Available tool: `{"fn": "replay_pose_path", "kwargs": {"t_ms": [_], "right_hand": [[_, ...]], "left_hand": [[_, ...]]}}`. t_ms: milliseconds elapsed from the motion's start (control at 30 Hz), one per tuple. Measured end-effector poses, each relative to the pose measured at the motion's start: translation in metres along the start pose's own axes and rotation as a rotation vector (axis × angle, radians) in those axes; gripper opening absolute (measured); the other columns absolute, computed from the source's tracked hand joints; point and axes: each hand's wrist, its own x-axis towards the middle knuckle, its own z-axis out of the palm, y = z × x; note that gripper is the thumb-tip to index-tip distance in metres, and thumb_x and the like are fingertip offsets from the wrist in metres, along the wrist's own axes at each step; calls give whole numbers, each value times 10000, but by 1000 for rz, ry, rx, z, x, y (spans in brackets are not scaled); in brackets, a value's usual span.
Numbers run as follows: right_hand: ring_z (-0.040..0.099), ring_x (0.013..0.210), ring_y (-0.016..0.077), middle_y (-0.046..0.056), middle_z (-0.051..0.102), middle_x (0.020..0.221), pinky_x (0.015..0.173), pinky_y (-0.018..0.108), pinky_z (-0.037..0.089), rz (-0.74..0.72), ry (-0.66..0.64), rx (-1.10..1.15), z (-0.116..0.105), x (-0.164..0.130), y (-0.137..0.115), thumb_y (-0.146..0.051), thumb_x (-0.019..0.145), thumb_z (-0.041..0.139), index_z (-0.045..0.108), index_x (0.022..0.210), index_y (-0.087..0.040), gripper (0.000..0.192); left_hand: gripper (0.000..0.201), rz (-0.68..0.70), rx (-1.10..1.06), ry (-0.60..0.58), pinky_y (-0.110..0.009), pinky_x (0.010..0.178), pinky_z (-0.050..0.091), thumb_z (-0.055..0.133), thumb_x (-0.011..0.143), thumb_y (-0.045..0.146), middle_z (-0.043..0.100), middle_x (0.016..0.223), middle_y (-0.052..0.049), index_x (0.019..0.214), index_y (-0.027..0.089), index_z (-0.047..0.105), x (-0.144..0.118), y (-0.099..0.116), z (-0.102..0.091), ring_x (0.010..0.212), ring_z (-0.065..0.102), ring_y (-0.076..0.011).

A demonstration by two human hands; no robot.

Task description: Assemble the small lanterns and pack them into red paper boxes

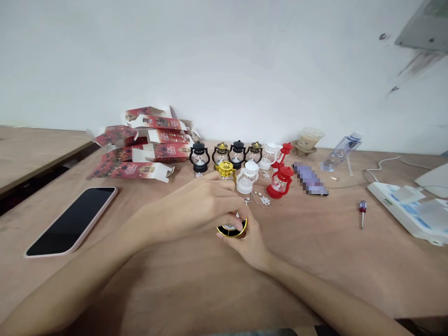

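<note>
Both hands met over the middle of the wooden tabletop [350, 261]. The left hand [199, 203] lay across the top, its fingers curled down and pinching a small round black-and-gold lantern base [232, 228], which sat at or just above the tabletop; much of the piece was hidden, so it may have been a cap rather than a base. The right hand [250, 242] cupped the same piece from below and behind, fingers closed against its rim.

Just beyond the hands stood a cluster of miniature lanterns: a gold lantern [226, 170] nearest the left knuckles, a white lantern [247, 178] beside it, and a red lantern [280, 183] further right. Behind them ran a row including a black lantern [199, 157]. Small metal contact pieces [261, 198] lay loose between the hands and the red lantern.

To the left, a pile of opened red cartons [140, 147] rested near the wall, and a phone [72, 221] with a pink case lay face up, well apart from the hands. To the right lay a small screwdriver [362, 211] and a white power strip [408, 210].
</note>
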Motion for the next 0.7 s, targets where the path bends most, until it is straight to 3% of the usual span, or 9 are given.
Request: {"fn": "replay_pose_path", "kwargs": {"t_ms": [233, 467, 700], "right_hand": [[597, 852, 163, -3, 621, 937, 775, 290, 497, 25, 31, -24, -1, -1, 2, -257, 673, 726, 488, 1030, -224, 430], [596, 870, 170, 10, 618, 962, 802, 313, 502, 18, 39, -35, -3, -2, 1, -229, 693, 701, 478, 1052, -227, 423], [609, 885, 176, 18, 624, 996, 810, 322, 510, 39, 46, -5, -2, -3, 2, -250, 686, 725, 476, 1058, -235, 449]], "left_hand": [[189, -4, 164, -95, -279, 707, 293, 514, 915, 246, 661, 819, 16, 769, 191, 620, -1, -11, 19, 780, 547, -135], [245, -42, 251, -60, -294, 659, 277, 505, 918, 294, 659, 770, 8, 736, 187, 631, 1, -13, 20, 714, 538, -143], [181, -67, 126, -171, -274, 733, 335, 588, 869, 318, 664, 776, 21, 743, 204, 651, -2, -12, 14, 793, 579, -148]]}}
